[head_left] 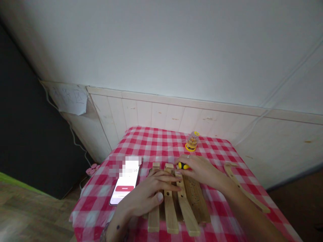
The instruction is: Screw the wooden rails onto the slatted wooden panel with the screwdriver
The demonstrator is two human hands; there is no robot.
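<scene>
My left hand (148, 195) lies flat, fingers stretched out, across several pale wooden slats (169, 208) on the red-and-white checked tablecloth (156, 141). My right hand (199, 169) is closed round a small yellow-and-black screwdriver (182, 165), its tip at the far end of the slats. A darker wooden board with small holes (195, 196) lies under the slats to the right.
A phone (125, 186) with a lit screen lies left of the slats. A small yellow-based clear container (192, 141) stands at the back. A curved wooden piece (242, 190) lies at the right. White panelled wall behind; table edges close on left and right.
</scene>
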